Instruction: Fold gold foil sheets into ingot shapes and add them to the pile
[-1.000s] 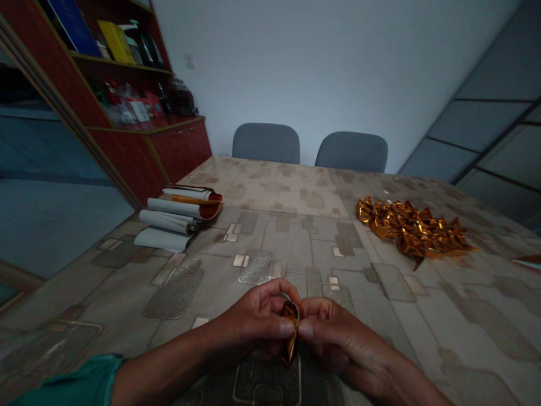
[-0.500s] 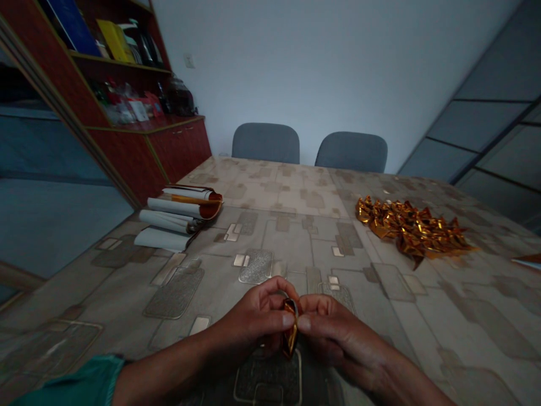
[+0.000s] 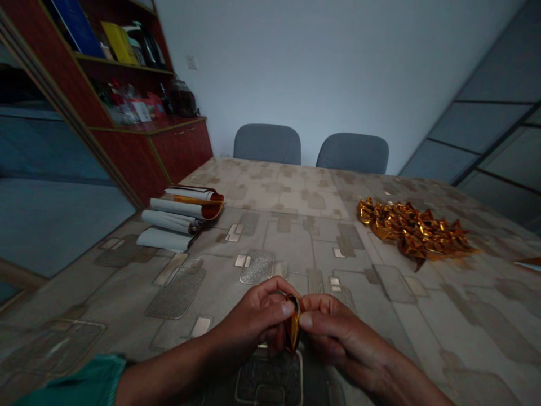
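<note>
Between my two hands, just above the near part of the table, is a small folded piece of gold foil paper (image 3: 295,331), its pointed end hanging down and a pale edge showing at the top. My left hand (image 3: 270,310) pinches it from the left, thumb on the upper part. From the other side my right hand (image 3: 327,324) grips its edge between thumb and curled fingers. To the far right lies a cluster of folded gold foil pieces (image 3: 416,228). Rolled gold foil sheets with white backs (image 3: 181,217) rest on the left.
A patterned tablecloth (image 3: 279,194) covers the table. Two grey chairs (image 3: 267,144) stand behind it against the wall. A red wooden cabinet (image 3: 181,149) with filled shelves is at the back left. Part of another flat sheet (image 3: 530,264) shows at the right edge.
My left thumb has shifted up slightly along the foil piece, and the piece is turned a little. Both hands keep their hold; the whole view has shifted slightly.
</note>
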### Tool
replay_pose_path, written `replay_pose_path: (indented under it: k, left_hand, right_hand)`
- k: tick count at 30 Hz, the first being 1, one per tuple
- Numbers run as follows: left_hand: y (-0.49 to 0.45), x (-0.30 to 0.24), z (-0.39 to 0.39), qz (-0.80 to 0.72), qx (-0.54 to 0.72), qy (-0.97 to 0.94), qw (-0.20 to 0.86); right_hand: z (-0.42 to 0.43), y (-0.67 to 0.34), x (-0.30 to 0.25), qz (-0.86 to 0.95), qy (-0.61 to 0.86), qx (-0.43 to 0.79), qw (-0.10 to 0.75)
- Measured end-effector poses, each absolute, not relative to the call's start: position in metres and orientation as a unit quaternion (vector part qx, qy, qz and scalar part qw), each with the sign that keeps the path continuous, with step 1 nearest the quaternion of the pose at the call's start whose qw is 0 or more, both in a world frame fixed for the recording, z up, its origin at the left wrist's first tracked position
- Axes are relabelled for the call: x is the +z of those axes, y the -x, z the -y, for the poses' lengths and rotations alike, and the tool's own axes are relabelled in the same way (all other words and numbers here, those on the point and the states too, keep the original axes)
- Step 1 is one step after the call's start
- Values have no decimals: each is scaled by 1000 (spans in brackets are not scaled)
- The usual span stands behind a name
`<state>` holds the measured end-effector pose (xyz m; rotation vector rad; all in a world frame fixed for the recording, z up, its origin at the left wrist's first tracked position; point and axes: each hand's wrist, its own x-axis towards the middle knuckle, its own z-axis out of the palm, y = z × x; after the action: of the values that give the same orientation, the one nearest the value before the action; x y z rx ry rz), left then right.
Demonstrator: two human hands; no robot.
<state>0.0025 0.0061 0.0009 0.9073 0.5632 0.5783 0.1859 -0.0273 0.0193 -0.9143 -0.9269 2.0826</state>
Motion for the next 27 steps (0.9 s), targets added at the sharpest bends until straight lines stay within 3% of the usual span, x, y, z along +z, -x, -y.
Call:
replay_pose_path:
  k: [27]
  left_hand:
    - [-1,6,-8,-269,258,-413,831]
  right_hand:
    - [29,-187,21,355,371,792,332]
